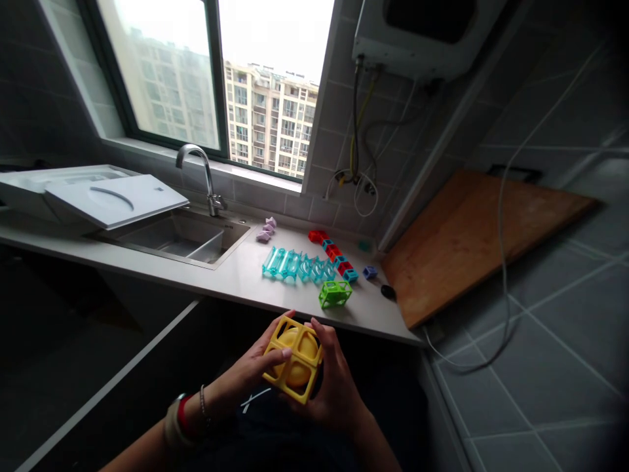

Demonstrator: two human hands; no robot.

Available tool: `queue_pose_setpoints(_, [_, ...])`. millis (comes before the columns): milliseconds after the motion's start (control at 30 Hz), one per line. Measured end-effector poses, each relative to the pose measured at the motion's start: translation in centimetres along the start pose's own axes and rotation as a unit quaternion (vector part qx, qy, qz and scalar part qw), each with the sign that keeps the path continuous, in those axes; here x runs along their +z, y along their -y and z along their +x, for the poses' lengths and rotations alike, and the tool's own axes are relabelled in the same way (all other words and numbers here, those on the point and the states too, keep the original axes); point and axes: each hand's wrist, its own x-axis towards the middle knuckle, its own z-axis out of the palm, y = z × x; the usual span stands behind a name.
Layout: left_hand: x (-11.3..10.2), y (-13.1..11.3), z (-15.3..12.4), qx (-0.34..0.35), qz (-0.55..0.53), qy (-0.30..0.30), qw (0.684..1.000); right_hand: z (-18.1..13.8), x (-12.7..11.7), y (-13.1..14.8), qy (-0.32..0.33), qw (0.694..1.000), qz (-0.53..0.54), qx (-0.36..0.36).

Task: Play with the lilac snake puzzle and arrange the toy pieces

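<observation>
White panel (pixel 118 200) with a curved recess lies tilted at far left, reaching over a steel sink (pixel 206 248) with an arched faucet (pixel 195 154) behind it. Next, the left hand (pixel 256 362), braceleted at the wrist, grips a yellow cube frame (pixel 295 355) with a ball inside, thumb across its near face. Small pink pieces (pixel 266 231) and clear teal pieces (pixel 282 263) sit farther back on the pale counter (pixel 236 278). The cube is tilted, held before the counter's edge; the right hand (pixel 337 387) curls snugly round its right side. Beyond come red and blue blocks (pixel 333 252), a green frame block (pixel 335 294), a purple block (pixel 370 271), a small black object (pixel 388 292) and a leaning wooden board (pixel 472 249).
</observation>
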Motion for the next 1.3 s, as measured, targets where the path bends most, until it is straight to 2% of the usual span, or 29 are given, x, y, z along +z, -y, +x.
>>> queue_pose_setpoints(133, [1.6, 0.9, 1.1, -0.015, 0.061, 0.019, 0.998, -2.3, -0.2, -0.2, -0.064, 0.998, -0.001, -0.002])
queue_pose_setpoints(367, [2.9, 3.3, 2.8, -0.033, 0.127, 0.027, 0.991, -5.9, 0.0, -1.7, -0.107, 0.993, -0.047, 0.019])
queue_pose_setpoints(533, [4.4, 4.8, 3.3, -0.026, 0.132, 0.042, 0.990, -8.9, -0.9, -4.0, -0.086, 0.994, -0.004, 0.067])
queue_pose_setpoints(667, [5.1, 4.7, 4.2, 0.006, 0.164, 0.083, 0.983, -9.2, -3.6, -6.1, -0.061, 0.982, 0.116, 0.133])
queue_pose_setpoints(800, [5.2, 4.5, 5.7, 0.027, 0.231, 0.121, 0.965, -6.7, -7.0, -6.9, -0.020, 0.968, 0.156, 0.197])
queue_pose_setpoints(933, [4.8, 3.7, 8.1, 0.038, 0.292, 0.142, 0.945, -2.7, -10.1, -7.1, 0.067, 0.976, 0.123, 0.167])
queue_pose_setpoints(1033, [3.6, 1.9, 10.9, 0.091, 0.296, 0.162, 0.937, 0.7, -12.5, -8.3, 0.097, 0.982, 0.048, 0.153])
queue_pose_setpoints(1100, [2.1, 0.5, 13.4, 0.145, 0.304, 0.143, 0.931, 3.1, -14.3, -9.6, 0.083, 0.983, -0.030, 0.164])
queue_pose_setpoints(1167, [0.3, -0.4, 16.4, 0.194, 0.324, 0.092, 0.921, 5.6, -16.1, -11.0, 0.055, 0.975, -0.110, 0.183])
queue_pose_setpoints(1233, [-1.2, -0.4, 19.7, 0.226, 0.347, 0.049, 0.909, 7.9, -17.7, -12.5, 0.051, 0.967, -0.160, 0.193])
queue_pose_setpoints(1300, [-2.1, 0.7, 22.9, 0.234, 0.369, 0.041, 0.898, 9.9, -19.0, -13.8, 0.061, 0.960, -0.186, 0.201])
